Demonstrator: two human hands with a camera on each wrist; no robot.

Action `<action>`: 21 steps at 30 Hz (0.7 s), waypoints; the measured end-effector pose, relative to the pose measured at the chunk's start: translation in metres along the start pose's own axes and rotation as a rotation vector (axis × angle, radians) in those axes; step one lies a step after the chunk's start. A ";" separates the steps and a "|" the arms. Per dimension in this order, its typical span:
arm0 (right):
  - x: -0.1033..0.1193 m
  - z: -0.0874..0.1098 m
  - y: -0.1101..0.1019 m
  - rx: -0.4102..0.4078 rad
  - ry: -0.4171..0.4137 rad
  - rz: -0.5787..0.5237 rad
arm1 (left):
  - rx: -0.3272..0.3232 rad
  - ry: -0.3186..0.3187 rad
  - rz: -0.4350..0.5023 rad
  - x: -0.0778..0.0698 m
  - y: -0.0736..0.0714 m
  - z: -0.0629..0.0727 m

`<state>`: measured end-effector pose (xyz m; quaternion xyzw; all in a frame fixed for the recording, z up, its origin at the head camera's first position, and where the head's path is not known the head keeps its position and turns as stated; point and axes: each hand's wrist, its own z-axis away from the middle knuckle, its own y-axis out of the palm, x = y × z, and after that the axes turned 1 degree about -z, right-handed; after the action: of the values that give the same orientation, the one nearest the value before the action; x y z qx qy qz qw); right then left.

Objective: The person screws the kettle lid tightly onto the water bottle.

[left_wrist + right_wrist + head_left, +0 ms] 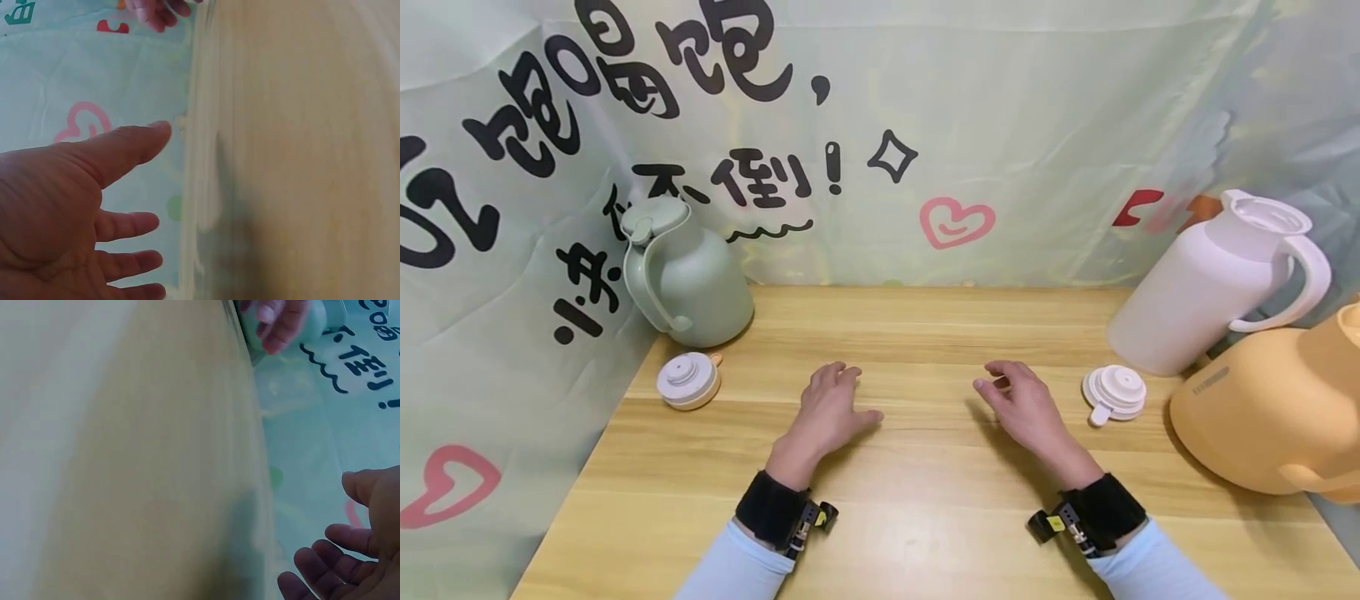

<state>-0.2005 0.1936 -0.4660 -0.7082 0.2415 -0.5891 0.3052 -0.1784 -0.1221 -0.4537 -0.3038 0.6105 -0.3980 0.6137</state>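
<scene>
My left hand hovers over the middle of the wooden table, fingers spread and thumb pointing right, with nothing in it. Across from it, my right hand is held above the table too, fingers loosely bent around no object. A white lid with an orange tab lies to the left of the left hand, in front of a green thermos jug. To the right of the right hand lies a white lid. Behind that lid stands a lidless white thermos jug; beside it is an orange jug, cut off by the frame edge.
A printed cloth with black lettering and pink hearts hangs behind and along the left of the table. Each wrist wears a black strap with a small camera on it.
</scene>
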 end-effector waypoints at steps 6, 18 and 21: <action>0.004 -0.018 -0.052 -0.095 -0.071 0.078 | 0.068 0.006 -0.065 0.003 0.007 0.003; 0.014 -0.050 -0.203 -0.386 0.094 0.357 | 0.139 0.002 -0.131 0.000 0.010 0.003; 0.015 -0.052 -0.221 -0.463 0.139 0.379 | 0.142 -0.003 -0.132 0.000 0.009 0.002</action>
<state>-0.2522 0.3298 -0.2908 -0.6592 0.5174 -0.4981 0.2229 -0.1751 -0.1176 -0.4609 -0.2999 0.5585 -0.4794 0.6069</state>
